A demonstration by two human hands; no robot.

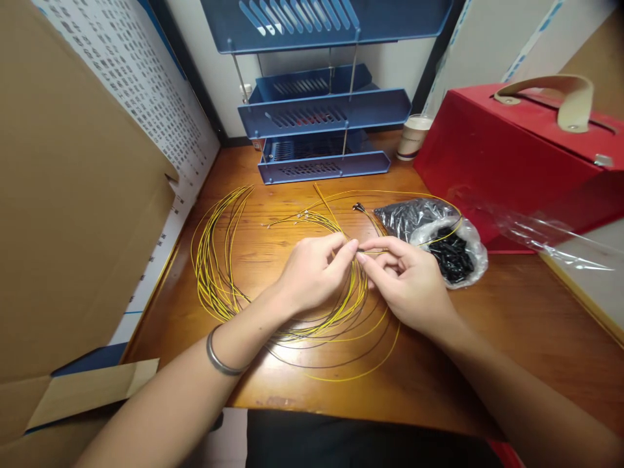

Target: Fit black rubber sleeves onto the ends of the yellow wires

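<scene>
- Blue tray rack [322, 117] stands at 12 o'clock on the table [511, 325], a red box [511, 156] at 2, cardboard [73, 195] at 9.
- Plastic bag [439, 237] of black parts lies just beside the right hand [409, 279], at its 1 o'clock.
- Looped yellow wires [214, 273] lie under both hands.
- Thumb and forefinger of the left hand [312, 273] and of the right hand meet tip to tip, both pinching one dark-tipped wire end [359, 249]; wrists rest low.

Blue tray rack [322, 117] at back of wooden counter [511, 325]. Paper cup [413, 136] just right of it, beside red box [511, 156] with tan handle [560, 97]. Cardboard [73, 195] far left, printed sheet [141, 84] behind.
</scene>
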